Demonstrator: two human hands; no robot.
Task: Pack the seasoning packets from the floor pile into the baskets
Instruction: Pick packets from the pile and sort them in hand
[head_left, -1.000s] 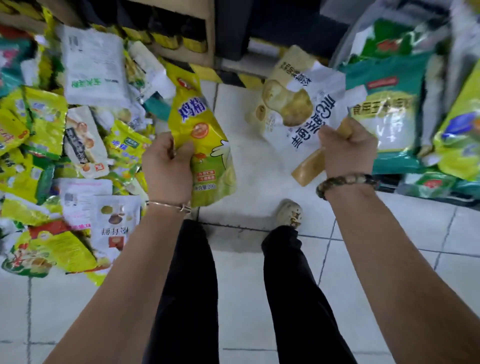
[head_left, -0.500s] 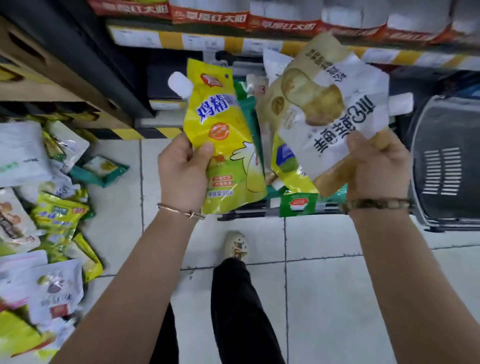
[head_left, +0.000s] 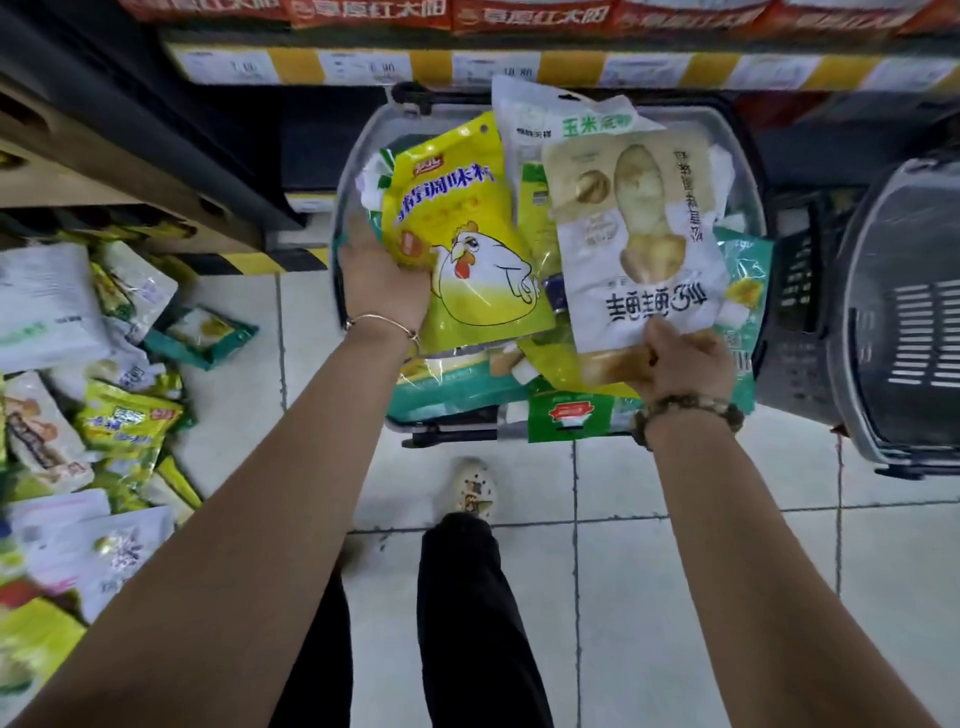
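My left hand (head_left: 382, 283) holds a yellow chicken-seasoning packet (head_left: 467, 249) by its left edge, over a grey basket (head_left: 347, 171) filled with packets. My right hand (head_left: 675, 361) grips the bottom of a white and beige packet with a ginger picture (head_left: 634, 234), also above that basket. Both packets lie nearly flat on top of the basket's green, white and yellow packets. The floor pile of seasoning packets (head_left: 93, 405) spreads along the left edge of the view.
A second grey basket (head_left: 904, 312) stands at the right, with a dark crate (head_left: 800, 291) between the two. Shelves with yellow price strips (head_left: 467, 67) run along the back. My shoe (head_left: 470, 488) and dark trouser legs stand on white tiles below the basket.
The view swung from the floor pile to the basket. Both hands carried their packets forward and lowered them from upright to nearly flat over the filled basket.
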